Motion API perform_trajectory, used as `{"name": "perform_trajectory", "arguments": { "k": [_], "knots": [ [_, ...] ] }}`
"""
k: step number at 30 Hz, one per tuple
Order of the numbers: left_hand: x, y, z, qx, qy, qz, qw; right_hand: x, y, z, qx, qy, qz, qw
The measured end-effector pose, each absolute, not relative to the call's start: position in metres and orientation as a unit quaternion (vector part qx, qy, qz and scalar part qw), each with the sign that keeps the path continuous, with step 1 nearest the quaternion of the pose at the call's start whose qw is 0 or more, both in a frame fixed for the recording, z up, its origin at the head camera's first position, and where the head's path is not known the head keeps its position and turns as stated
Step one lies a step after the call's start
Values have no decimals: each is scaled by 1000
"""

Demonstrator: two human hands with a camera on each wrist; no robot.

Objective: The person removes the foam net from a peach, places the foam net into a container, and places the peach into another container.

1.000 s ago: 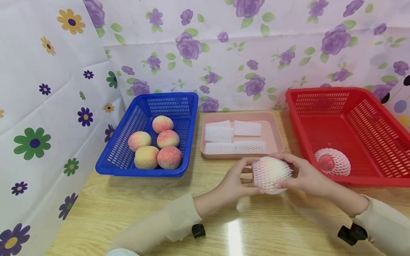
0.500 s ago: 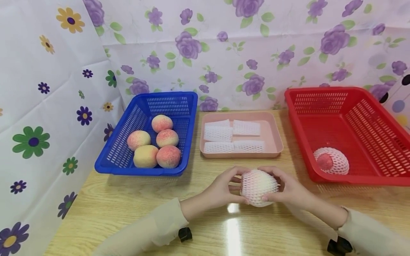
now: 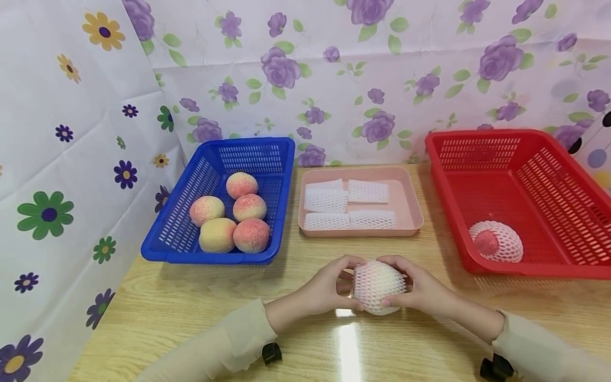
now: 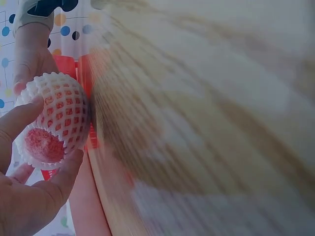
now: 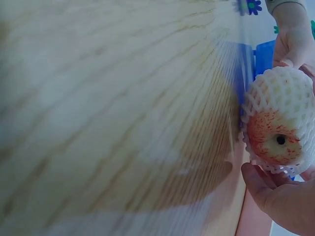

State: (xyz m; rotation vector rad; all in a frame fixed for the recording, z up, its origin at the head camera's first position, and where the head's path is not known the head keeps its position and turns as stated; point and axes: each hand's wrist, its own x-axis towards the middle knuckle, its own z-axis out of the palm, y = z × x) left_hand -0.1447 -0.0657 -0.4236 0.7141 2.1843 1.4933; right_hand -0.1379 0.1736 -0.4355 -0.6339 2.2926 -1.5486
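Note:
Between both hands is a peach (image 3: 378,286) wrapped in a white foam net sleeve (image 5: 288,93), at the front middle of the table. My left hand (image 3: 329,286) grips its left side with thumb and fingers curled round it. On the other side my right hand (image 3: 420,284) holds it the same way. The left wrist view shows a red end of the peach (image 4: 45,145) bare of net. In the right wrist view the opposite end, with a dark stem hole, also shows through the sleeve's opening.
A blue basket (image 3: 210,257) at left holds several bare peaches (image 3: 251,235). Behind the hands, a pink tray (image 3: 408,212) carries several flat foam net sleeves (image 3: 326,200). In the red basket (image 3: 477,201) at right lies one netted peach (image 3: 496,241).
Both hands have brought the netted peach left and toward the table's front, away from the red basket. Their hold on it looks the same.

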Motion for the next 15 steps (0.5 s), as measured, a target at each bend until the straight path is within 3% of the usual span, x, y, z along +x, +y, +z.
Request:
{"name": "perform_trajectory", "arguments": {
  "k": [9, 15],
  "knots": [
    [-148, -72, -421, 284, 799, 501, 175, -137, 173, -432, -224, 804, -529, 150],
    [-152, -75, -418, 293, 801, 497, 164, -136, 174, -429, -229, 814, -523, 109]
  ]
}}
